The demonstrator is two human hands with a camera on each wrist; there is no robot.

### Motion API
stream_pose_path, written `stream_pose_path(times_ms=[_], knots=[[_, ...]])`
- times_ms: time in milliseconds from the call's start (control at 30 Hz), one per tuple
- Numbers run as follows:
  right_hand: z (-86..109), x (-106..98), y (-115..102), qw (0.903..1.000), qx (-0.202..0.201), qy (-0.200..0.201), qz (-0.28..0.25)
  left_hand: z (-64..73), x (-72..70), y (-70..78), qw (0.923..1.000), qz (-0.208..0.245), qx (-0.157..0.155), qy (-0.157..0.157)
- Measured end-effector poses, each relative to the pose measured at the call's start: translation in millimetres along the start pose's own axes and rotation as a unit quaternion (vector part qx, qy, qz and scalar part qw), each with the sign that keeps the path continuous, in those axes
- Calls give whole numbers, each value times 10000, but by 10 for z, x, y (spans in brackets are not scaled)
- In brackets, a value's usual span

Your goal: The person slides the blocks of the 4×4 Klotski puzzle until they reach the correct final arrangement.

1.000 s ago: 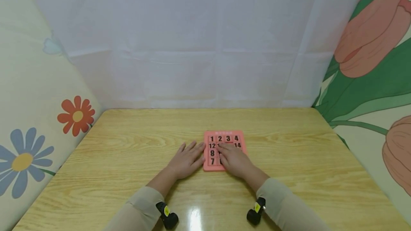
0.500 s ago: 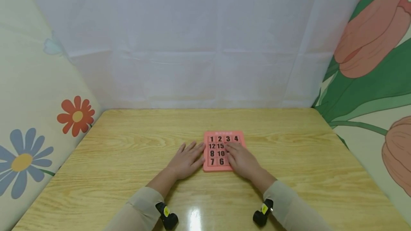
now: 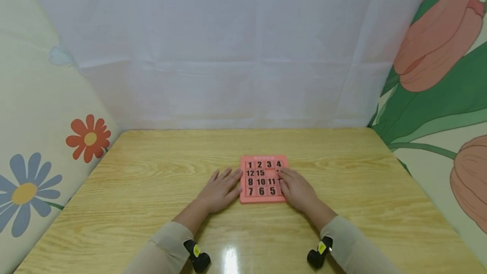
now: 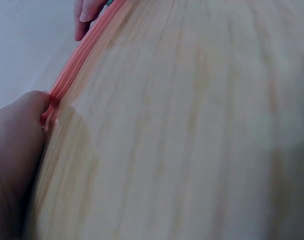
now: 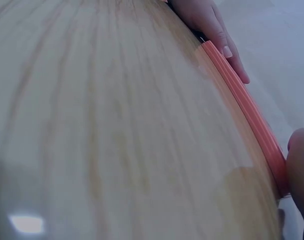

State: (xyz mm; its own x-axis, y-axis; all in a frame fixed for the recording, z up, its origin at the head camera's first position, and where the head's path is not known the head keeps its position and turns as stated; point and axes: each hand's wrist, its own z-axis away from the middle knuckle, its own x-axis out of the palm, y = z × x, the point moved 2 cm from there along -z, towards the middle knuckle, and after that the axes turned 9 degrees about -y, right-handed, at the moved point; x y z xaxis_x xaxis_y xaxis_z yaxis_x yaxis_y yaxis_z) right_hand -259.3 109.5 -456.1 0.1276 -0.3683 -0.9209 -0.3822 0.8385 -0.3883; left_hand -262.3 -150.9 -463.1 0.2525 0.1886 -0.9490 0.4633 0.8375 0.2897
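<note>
A pink sliding number puzzle (image 3: 263, 200) lies flat on the table, its black-numbered tiles facing up. The second row has a gap right of the 15 tile (image 3: 260, 173). Along the puzzle's left edge rests my left hand (image 3: 220, 192), fingers extended and fingertips at the frame. My right hand (image 3: 301, 190) reaches over the right side, its fingers lying on the right-hand column and covering part of those tiles. In the left wrist view, the thumb of my left hand (image 4: 17, 142) touches the puzzle's side (image 4: 81, 57). Part of my right hand (image 5: 302, 170) shows beside the puzzle's edge (image 5: 249, 112).
The wood-grain table (image 3: 171, 151) extends around the puzzle. A white cloth (image 3: 228, 54) hangs behind its far edge, with flower-print cloth on both sides. Black wrist cameras (image 3: 198, 257) sit on both sleeves, and light reflects near the front.
My right hand has slid to the right across the puzzle, uncovering its second and third columns and the gap. The left hand has stayed at the left edge.
</note>
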Motion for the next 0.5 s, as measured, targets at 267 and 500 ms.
stream_pose_path(times_ms=[267, 500], knots=[[-11, 4, -25, 9999, 74, -119, -17, -4, 9, -8, 10000, -19, 7, 21], [-32, 17, -76, 9998, 54, -176, -21, -8, 13, -13, 10000, -5, 15, 16]])
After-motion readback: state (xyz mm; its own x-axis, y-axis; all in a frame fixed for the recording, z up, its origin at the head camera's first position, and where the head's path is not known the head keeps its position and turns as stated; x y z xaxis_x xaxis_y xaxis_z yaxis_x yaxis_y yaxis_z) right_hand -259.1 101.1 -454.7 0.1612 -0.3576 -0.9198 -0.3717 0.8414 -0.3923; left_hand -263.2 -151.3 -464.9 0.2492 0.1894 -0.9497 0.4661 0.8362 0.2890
